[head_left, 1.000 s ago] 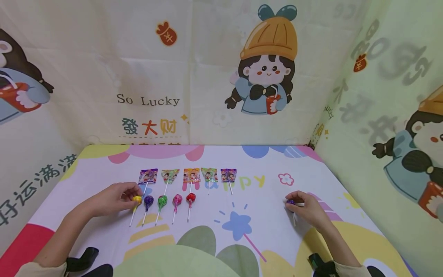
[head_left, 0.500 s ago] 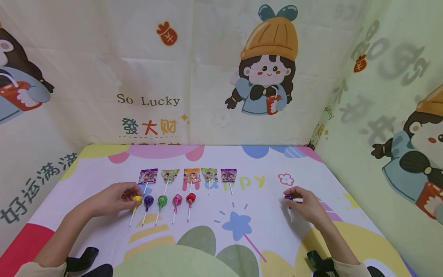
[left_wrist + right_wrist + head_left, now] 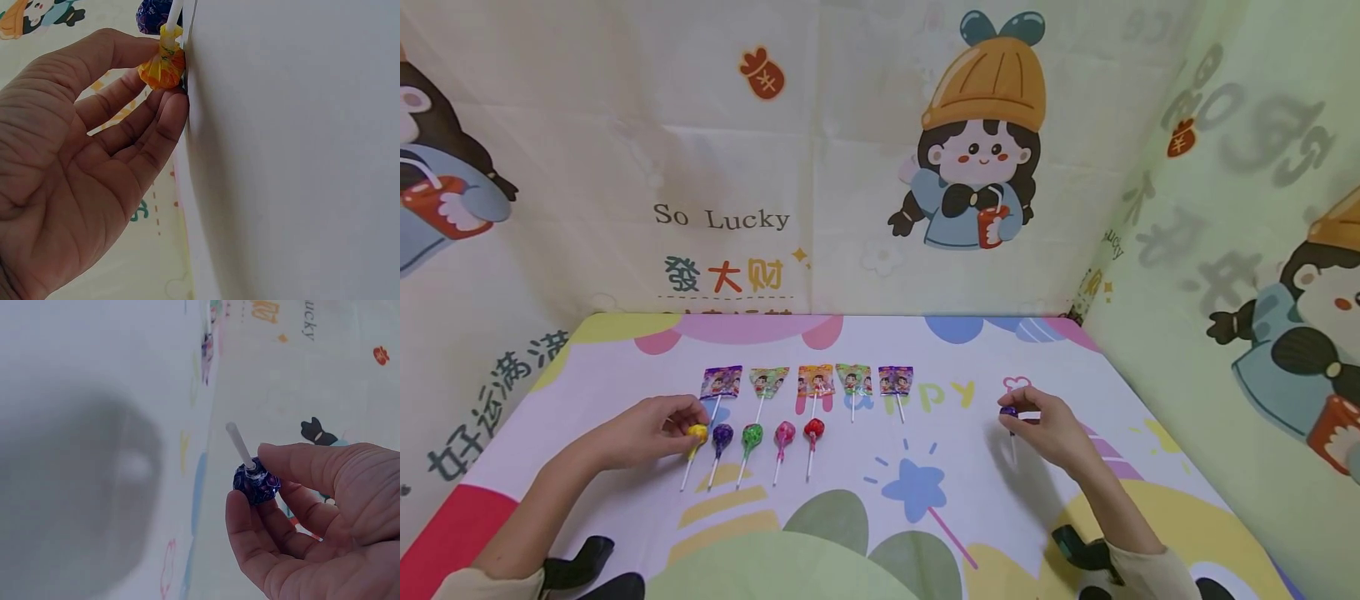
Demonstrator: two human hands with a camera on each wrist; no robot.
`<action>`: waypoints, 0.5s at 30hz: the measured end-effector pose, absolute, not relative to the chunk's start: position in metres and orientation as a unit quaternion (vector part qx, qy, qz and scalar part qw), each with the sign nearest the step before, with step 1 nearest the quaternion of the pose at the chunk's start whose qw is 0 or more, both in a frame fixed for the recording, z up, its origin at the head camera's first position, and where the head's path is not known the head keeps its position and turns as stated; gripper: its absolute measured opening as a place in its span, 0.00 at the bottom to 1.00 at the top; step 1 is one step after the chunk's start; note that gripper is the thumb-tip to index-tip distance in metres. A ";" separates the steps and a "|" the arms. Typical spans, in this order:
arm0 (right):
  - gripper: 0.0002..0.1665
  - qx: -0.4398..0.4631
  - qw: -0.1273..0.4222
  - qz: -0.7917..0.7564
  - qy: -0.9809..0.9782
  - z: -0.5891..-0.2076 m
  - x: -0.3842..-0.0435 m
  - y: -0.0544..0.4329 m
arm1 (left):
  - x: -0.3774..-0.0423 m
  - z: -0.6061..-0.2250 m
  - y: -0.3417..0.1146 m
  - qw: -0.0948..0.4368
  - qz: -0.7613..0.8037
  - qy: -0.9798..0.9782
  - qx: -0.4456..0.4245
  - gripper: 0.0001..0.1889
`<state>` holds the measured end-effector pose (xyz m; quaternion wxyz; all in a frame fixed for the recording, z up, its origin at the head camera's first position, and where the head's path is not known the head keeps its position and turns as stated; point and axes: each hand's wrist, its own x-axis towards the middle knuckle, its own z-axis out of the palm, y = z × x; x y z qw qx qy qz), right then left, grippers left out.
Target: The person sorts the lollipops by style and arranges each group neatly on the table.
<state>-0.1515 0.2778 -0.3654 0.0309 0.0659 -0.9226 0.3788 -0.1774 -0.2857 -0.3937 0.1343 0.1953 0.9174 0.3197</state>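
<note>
My left hand [image 3: 643, 432] pinches the yellow wrapped head of a lollipop [image 3: 164, 70] between thumb and fingers; its white stick points toward me on the table. This lollipop is leftmost in a front row, beside a dark purple one [image 3: 722, 435], a green one [image 3: 752, 435], a pink one [image 3: 784, 432] and a red one [image 3: 813, 428]. On the right, my right hand [image 3: 1051, 429] holds another purple lollipop [image 3: 256, 482] by its head, raised over the table with its white stick free.
Behind the front row lies a row of flat-wrapped lollipops, among them a purple one [image 3: 722, 382], an orange one [image 3: 815, 380] and another purple one [image 3: 896, 381]. A patterned cloth covers the table [image 3: 925, 350]. Printed curtains [image 3: 850, 167] stand along its back and sides.
My right hand has lifted and moved a little left and away from me, carrying the purple lollipop. The left hand and the lollipops on the table stay where they were.
</note>
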 end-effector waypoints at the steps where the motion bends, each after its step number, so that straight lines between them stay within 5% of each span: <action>1: 0.14 0.070 0.030 0.380 -0.922 -0.364 -0.152 0.276 | -0.177 -0.394 -0.286 0.133 0.319 0.918 0.196 0.14; 15: 0.13 0.099 0.022 0.395 -0.913 -0.358 -0.161 0.249 | -0.176 -0.393 -0.285 0.130 0.316 0.918 0.199 0.14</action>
